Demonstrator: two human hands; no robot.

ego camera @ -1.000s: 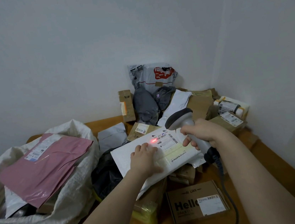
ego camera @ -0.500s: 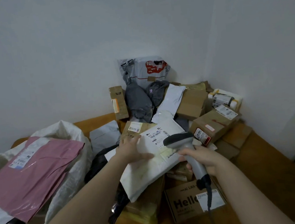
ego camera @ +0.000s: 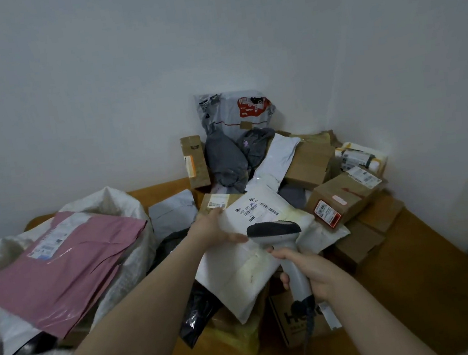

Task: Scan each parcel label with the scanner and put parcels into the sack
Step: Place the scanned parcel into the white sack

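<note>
Wooden table (ego camera: pixel 434 285) heaped with parcels (ego camera: pixel 308 165), sack (ego camera: pixel 117 200) at left.
The white parcel (ego camera: pixel 238 268) is gripped at its edge by the left hand (ego camera: pixel 213 231); the scanner (ego camera: pixel 286 255) is grasped by the right hand (ego camera: pixel 312 271), over it.

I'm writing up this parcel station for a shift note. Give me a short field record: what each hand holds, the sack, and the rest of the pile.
left hand: grips left edge of white padded mailer, label facing up
right hand: grips grey handheld scanner by its handle, head over the mailer
sack: white woven sack at left, open, pink plastic mailer on top
pile: brown cardboard boxes and grey plastic bags in the wall corner
surface: wooden table
</note>
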